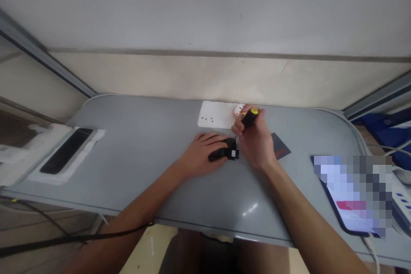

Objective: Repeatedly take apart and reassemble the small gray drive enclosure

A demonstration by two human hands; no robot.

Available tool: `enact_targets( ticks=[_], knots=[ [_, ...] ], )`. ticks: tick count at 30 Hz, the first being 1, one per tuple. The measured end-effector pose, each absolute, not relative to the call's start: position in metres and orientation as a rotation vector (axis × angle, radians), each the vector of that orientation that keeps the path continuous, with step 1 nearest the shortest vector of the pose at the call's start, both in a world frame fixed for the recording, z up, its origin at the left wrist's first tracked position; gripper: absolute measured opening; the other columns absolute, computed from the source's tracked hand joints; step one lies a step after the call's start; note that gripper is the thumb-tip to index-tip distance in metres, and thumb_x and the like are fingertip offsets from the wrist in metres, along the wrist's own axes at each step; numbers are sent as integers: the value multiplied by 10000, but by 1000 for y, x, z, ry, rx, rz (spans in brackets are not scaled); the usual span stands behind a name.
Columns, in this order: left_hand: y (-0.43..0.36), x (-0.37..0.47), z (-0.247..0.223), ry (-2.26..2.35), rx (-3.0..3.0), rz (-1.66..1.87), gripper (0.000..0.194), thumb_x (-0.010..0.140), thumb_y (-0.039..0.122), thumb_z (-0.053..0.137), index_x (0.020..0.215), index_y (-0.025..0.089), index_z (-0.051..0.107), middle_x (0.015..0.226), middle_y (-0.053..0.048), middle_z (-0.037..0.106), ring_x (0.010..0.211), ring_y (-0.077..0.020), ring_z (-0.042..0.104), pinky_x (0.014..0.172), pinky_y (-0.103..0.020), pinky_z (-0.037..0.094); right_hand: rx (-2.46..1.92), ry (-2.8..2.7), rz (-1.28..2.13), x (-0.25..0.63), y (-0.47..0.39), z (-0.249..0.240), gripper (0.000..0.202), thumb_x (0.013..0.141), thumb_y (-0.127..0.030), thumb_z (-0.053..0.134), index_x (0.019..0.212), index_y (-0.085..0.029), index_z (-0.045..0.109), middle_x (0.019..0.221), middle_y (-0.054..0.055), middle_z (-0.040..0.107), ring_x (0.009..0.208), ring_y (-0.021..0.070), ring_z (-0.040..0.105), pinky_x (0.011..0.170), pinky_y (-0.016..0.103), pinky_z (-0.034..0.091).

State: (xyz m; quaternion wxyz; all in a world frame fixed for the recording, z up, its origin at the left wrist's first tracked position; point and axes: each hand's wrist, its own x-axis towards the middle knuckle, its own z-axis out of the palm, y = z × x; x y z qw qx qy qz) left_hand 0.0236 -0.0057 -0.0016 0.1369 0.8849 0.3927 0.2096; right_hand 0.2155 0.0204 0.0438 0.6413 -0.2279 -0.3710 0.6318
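Note:
A small black device [233, 153] with a whitish label lies on the grey table [138, 150], near its middle. My left hand [205, 154] is closed round the device's left part, fingers over its top. My right hand [256, 139] grips a black screwdriver [248, 120] with a yellow end, held tilted, its thin shaft pointing down at the device's upper edge. Behind the hands, a white sheet [218, 114] carries several tiny dark pieces. A round white and orange item [238, 110] sits at the sheet's right end, partly hidden by my right hand.
A dark flat card [280, 146] lies right of my right hand. At the right front is a tablet [353, 197] with a blurred screen and a cable, beside a white power strip [403, 201]. A black phone-like object [67, 151] lies far left. A wall [192, 75] stands behind the table.

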Motion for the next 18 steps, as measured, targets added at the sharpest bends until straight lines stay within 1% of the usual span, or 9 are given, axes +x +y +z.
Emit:
enact_targets(
  ticks=[3, 11, 18],
  knots=[
    [-5, 24, -3, 1137, 2551, 624, 238, 1001, 397, 689, 1212, 289, 714, 1466, -11, 691, 1361, -243, 622, 1147, -445, 404, -505, -827, 1413, 215, 19, 46, 353, 1047, -587, 515, 970, -267, 641, 707, -21, 394, 615, 149, 345, 585, 286, 347],
    [-5, 25, 0, 1137, 2549, 638, 240, 981, 368, 706, 1205, 281, 705, 1455, -15, 699, 1353, -253, 626, 1151, -458, 403, -573, -851, 1411, 214, 17, 48, 375, 1042, -616, 506, 972, -266, 622, 723, -26, 386, 610, 134, 348, 586, 278, 356],
    [-5, 26, 1, 1160, 2560, 621, 245, 967, 362, 698, 1193, 268, 703, 1414, -28, 717, 1340, -268, 626, 1138, -464, 415, -554, -866, 1430, 213, 14, 43, 395, 1068, -619, 444, 1007, -280, 639, 727, -18, 405, 639, 140, 386, 603, 273, 377]
  ],
)
